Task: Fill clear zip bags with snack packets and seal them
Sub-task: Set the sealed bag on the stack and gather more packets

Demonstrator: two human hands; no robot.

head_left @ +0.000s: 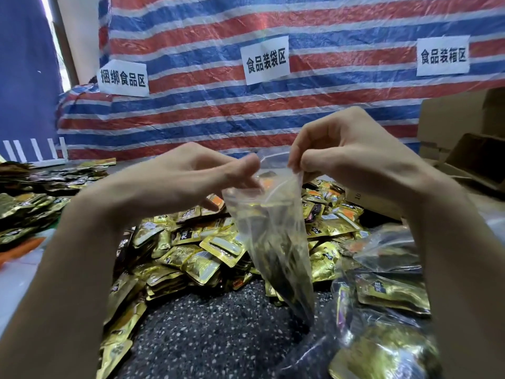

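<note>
Opening the zip bag above the packet pile

Our left hand (191, 173) and right hand (349, 157) each pinch one lip of the clear zip bag (276, 236), hanging over the gold snack packets (191, 255); we should pull the lips evenly apart, we judge.

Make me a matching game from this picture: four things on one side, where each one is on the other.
Things:
1. zip bag
2. gold packets
3. cardboard boxes
4. paper signs

Places:
A. stuck on the striped tarp
B. piled on the speckled floor
C. pinched at its top by the left hand and right hand
D. far right, against the tarp

Pairs: 1-C, 2-B, 3-D, 4-A
</note>
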